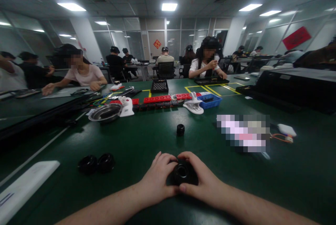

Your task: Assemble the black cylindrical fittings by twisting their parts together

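Note:
A glossy black ring-shaped piece point(177, 170) with a round hole faces up on the green table, between both hands. My left hand point(160, 176) curls round its left side, thumb at the near edge. From the right, my right hand point(203, 175) closes round the same piece, its thumb tip close to the left one. Farther off, straight ahead, stands a smaller black ring-like piece point(180, 129). Two similar black ring-shaped pieces, one point(87, 164) beside the other point(106, 162), lie to the left of my hands.
A metal bowl point(105, 113), white clamp-like pieces point(193, 104), red strips point(157, 99) and a blue tray point(211, 102) line the table's middle. A white panel point(28, 186) lies at left, a blurred-out item point(244, 132) at right. Several people sit around.

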Available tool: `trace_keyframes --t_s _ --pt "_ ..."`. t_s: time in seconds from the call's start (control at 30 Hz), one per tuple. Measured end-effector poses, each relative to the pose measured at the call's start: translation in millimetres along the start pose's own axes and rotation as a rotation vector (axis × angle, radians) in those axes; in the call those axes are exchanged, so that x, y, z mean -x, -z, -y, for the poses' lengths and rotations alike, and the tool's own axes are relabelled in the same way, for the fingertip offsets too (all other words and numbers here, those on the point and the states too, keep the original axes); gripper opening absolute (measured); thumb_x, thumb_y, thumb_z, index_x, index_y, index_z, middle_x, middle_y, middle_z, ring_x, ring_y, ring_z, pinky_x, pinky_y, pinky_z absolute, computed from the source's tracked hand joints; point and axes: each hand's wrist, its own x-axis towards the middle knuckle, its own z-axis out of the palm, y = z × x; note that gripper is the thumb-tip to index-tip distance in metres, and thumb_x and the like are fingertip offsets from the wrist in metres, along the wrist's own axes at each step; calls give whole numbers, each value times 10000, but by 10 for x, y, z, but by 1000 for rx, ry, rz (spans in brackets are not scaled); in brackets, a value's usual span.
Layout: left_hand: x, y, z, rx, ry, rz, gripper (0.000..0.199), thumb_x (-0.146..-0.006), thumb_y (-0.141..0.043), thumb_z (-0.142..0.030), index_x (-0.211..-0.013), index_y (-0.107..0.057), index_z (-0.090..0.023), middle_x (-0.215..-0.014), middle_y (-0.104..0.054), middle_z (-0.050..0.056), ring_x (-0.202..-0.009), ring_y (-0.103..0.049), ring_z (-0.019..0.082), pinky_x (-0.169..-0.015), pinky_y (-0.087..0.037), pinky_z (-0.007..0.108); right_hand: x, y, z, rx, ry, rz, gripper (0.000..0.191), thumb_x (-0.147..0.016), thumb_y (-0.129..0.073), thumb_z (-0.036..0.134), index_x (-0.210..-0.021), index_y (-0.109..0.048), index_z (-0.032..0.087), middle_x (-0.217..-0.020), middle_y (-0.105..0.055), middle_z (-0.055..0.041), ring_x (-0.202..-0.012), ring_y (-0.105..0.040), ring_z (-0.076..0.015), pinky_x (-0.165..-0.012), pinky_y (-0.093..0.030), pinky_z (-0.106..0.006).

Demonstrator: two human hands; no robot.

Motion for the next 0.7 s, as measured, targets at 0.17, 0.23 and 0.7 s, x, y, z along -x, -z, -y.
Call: trace_keyframes --t_s 0.17,0.23,0.7 --pt "-3 15 -21 2 5 -4 413 -639 -645 -395 -1009 -546 -239 -1068 -490 49 -1025 -428 244 -1000 -159 504 -28 -2 15 38 8 -58 345 -629 -635 198 -939 -482 193 -938 -498 -44 -881 -490 -205 -781 -416 -336" --pt "-7 12 -18 3 5 2 447 -642 -643 -402 -1046 -529 -248 -1068 -489 47 -1024 -429 245 -998 -154 512 -33 19 51 11 63 -6 334 -649 -570 135 -969 -503 199 -990 -491 -53 -940 -480 -208 -836 -392 -346" --pt "-2 7 -18 1 5 -6 392 -642 -639 -389 -990 -552 -229 -1051 -499 48 -1022 -436 240 -1002 -168 500 -36 -1 42 64 -22 -22 349 -629 -648 214 -938 -489 180 -941 -506 -53 -887 -496 -211 -790 -418 -352"
